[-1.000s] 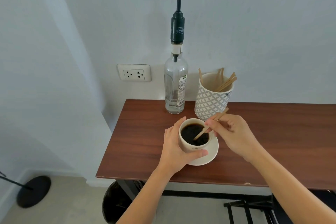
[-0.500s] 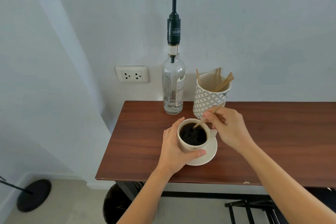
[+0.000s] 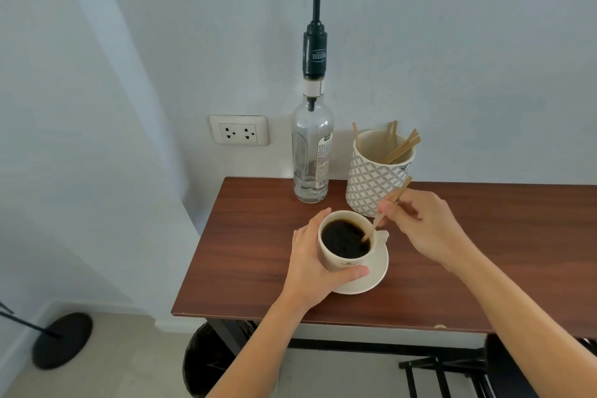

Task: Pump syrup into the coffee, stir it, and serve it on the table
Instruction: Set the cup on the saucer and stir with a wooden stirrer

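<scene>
Stirring: right hand point(image 3: 426, 229) pinches a wooden stick point(image 3: 386, 212), its tip in the coffee point(image 3: 344, 239).
Left hand point(image 3: 311, 268): wrapped around the cup point(image 3: 339, 260).
Cup: on a saucer point(image 3: 371, 275), on the table point(image 3: 258, 236).
Syrup bottle point(image 3: 312, 152): behind, upright.

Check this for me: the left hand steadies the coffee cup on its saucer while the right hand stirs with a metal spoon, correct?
Not quite. The head view shows the right hand stirring with a wooden stick, not a metal spoon. The rest holds: the left hand steadies the coffee cup on its saucer.
</scene>
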The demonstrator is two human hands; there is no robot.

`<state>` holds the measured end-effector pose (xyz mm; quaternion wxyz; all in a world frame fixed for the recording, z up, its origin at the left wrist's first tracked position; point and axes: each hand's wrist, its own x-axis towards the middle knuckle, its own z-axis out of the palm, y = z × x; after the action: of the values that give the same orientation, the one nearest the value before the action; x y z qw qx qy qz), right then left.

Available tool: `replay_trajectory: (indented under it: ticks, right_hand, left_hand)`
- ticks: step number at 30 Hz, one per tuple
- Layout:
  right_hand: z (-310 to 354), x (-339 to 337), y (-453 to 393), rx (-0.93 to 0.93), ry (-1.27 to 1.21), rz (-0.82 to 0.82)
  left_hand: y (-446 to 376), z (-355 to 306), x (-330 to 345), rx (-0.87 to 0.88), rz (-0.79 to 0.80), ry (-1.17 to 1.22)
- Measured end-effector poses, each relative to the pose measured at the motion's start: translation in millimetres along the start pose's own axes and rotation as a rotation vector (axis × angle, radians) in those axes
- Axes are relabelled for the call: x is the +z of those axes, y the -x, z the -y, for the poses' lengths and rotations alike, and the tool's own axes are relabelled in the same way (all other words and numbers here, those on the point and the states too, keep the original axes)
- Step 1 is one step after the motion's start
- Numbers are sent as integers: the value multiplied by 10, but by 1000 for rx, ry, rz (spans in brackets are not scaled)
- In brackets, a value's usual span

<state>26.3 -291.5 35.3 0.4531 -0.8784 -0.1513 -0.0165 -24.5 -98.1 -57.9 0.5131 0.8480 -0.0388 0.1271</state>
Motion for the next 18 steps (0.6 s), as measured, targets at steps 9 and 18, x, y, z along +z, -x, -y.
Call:
replay_trajectory:
  ticks: [9,18]
  right_hand:
    - [65,23,-56,1,27,-62]
    - [123,173,-73,11,-28,-86]
  left_hand:
    - [-4,1,3,11,-7,2]
    - [-3,15,8,-3,3,6]
